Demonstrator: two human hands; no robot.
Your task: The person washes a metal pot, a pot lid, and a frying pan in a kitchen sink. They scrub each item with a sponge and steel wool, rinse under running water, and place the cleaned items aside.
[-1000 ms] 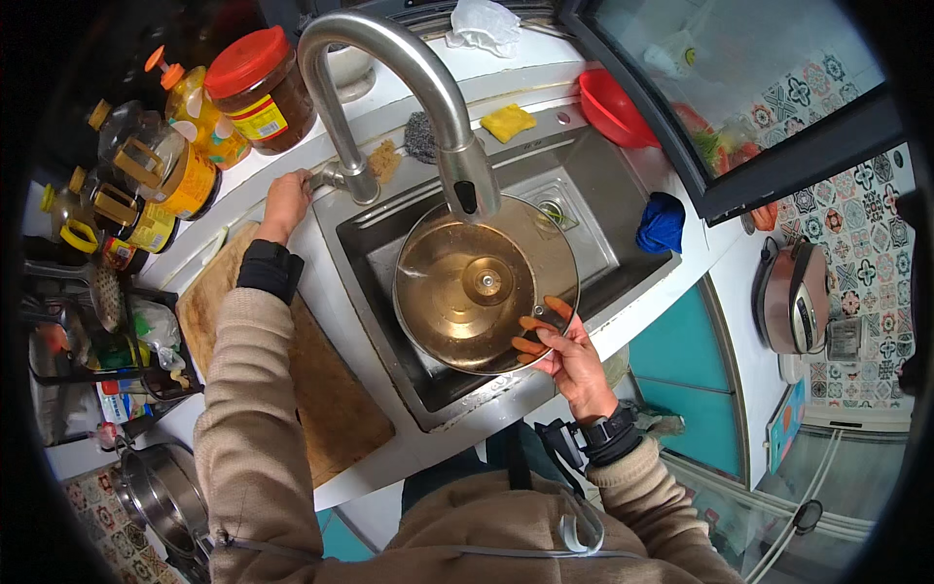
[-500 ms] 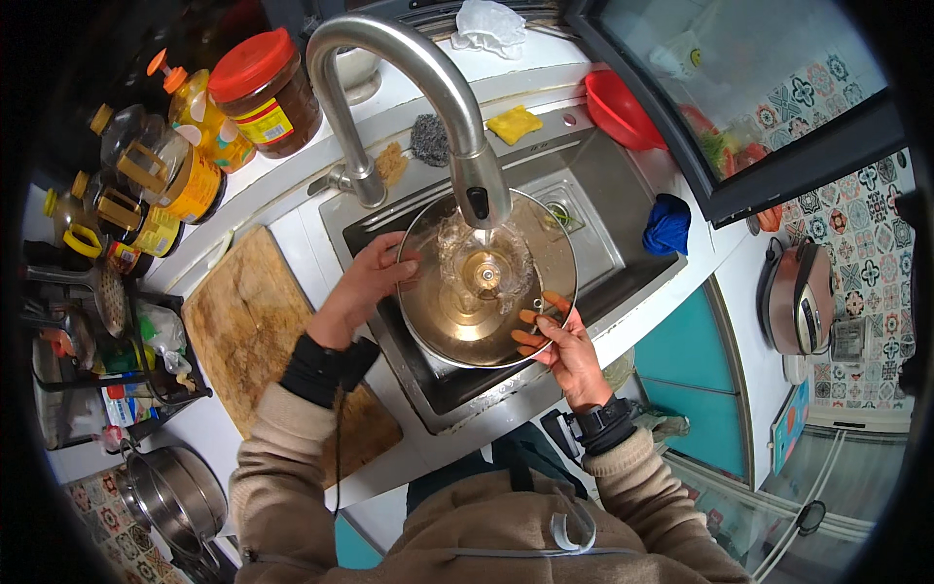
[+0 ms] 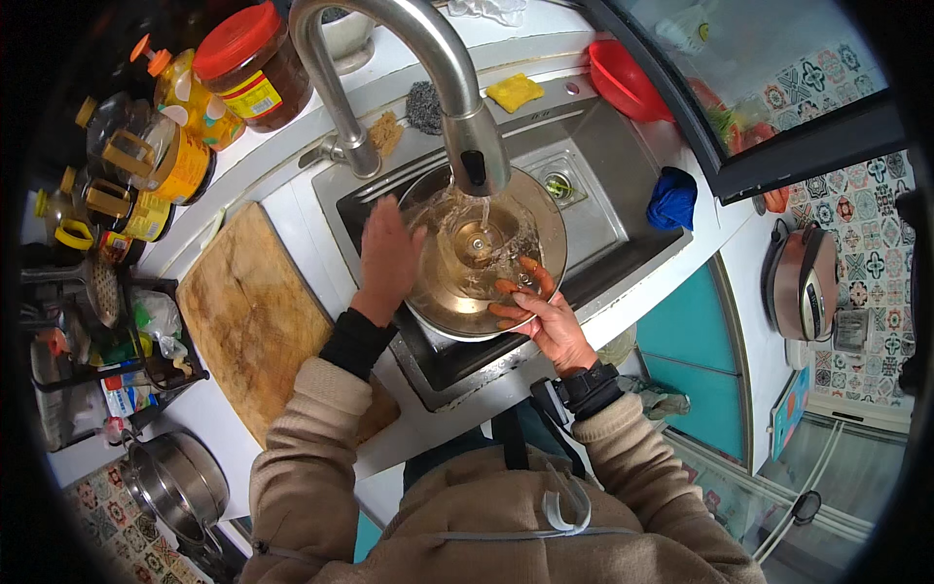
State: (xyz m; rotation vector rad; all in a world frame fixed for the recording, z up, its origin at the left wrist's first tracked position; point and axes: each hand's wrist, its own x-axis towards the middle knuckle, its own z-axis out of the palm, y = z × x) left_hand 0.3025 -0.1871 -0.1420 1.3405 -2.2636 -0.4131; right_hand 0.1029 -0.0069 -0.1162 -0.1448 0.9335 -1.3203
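Water pours into the round steel bowl [image 3: 467,292] over the sink — right hand [image 3: 545,316] grips its near rim, left hand [image 3: 387,255] lies flat, fingers spread, on its left edge (grasping nothing). Best to tilt gently, away from the wooden chopping board [image 3: 248,311] on the counter.

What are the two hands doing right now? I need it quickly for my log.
Left hand: open, flat against the rim of the metal lid under the running faucet.
Right hand: gripping the lid's near edge.
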